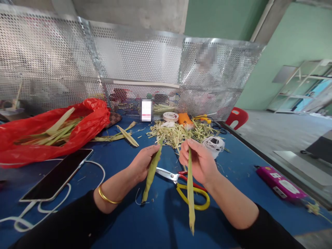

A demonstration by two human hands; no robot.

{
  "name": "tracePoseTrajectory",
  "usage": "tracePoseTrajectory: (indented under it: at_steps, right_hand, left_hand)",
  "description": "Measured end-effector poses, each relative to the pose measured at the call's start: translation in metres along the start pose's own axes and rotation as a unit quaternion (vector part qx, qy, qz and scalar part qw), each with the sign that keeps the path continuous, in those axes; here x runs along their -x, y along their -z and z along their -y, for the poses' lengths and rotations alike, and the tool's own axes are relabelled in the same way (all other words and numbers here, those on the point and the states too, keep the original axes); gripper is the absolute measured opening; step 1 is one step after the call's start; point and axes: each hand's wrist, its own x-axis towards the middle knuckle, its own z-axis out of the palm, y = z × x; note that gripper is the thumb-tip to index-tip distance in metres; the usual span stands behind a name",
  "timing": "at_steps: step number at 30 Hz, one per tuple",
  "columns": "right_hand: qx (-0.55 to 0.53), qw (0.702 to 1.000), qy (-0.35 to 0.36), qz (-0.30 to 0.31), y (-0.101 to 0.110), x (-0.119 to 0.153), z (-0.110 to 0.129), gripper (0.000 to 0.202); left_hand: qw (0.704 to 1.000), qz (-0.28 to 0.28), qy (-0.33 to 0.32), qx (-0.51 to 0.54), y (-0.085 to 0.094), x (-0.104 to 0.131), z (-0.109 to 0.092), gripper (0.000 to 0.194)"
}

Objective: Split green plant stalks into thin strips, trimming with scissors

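Note:
Between the thumb and fingers of my left hand (144,160) is a broad green-yellow leaf strip (151,173), its lower end hanging toward the table. My right hand (198,160) pinches a narrower, paler leaf strip (191,193) that hangs down past the wrist. The two strips are apart. Under and between my hands lie scissors (174,177) with silver blades, one red handle and one yellow handle; the right strip crosses in front of them. Just beyond my hands is a heap of cut leaf scraps (168,133). A bundle of white cord (214,143) sits beside my right hand.
A red plastic bag (90,121) of long leaves and a tablet (59,174) with a white cable (103,169) are at left. Behind the scraps are a tape roll (170,116), an orange packet (184,119) and a lit phone (146,110). A purple box (280,182) lies right.

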Motion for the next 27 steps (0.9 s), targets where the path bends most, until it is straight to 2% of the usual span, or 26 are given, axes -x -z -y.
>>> tracePoseTrajectory:
  at_steps: [3,5,7,8,10,12,14,16,20,22,27]
  right_hand:
    - [0.016,1.000,-0.005,-0.005,0.002,-0.002,0.001,0.025]
    - [0.049,0.998,0.017,-0.034,0.007,-0.004,0.006,0.024]
    - [0.113,0.985,0.092,-0.089,0.015,-0.007,0.015,0.022]
    - [0.157,0.968,0.150,-0.124,0.019,-0.007,0.021,0.020]
    - [0.262,0.901,0.278,-0.207,0.028,-0.007,0.032,0.020]
    - [0.385,0.800,0.366,-0.278,0.034,-0.006,0.040,0.022]
    - [0.502,0.712,0.389,-0.299,0.039,-0.006,0.042,0.024]
    - [0.581,0.670,0.370,-0.277,0.043,-0.008,0.038,0.024]
    - [0.653,0.651,0.321,-0.216,0.052,-0.019,0.025,0.024]
    - [0.663,0.663,0.288,-0.195,0.058,-0.026,0.018,0.025]
    - [0.591,0.774,0.165,-0.155,0.076,-0.041,-0.003,0.017]
  left_hand:
    - [1.000,-0.002,-0.010,0.010,0.000,-0.002,-0.001,0.019]
    - [1.000,-0.004,-0.005,0.014,-0.001,0.000,-0.003,0.020]
    - [1.000,-0.018,0.009,0.016,-0.003,0.003,-0.004,0.021]
    - [0.999,-0.023,0.015,0.018,-0.003,0.004,-0.005,0.021]
    - [0.999,-0.029,0.021,0.023,-0.004,0.005,-0.005,0.020]
    - [0.999,-0.033,0.026,0.027,-0.004,0.004,-0.003,0.019]
    - [0.999,-0.036,0.032,0.024,-0.003,0.002,-0.001,0.019]
    - [0.999,-0.035,0.035,0.021,-0.003,0.001,0.001,0.020]
    - [0.998,-0.037,0.042,0.026,-0.002,0.000,0.002,0.019]
    - [0.998,-0.035,0.042,0.028,-0.002,0.000,0.003,0.020]
    - [0.999,-0.010,0.031,0.017,-0.001,0.000,0.006,0.021]
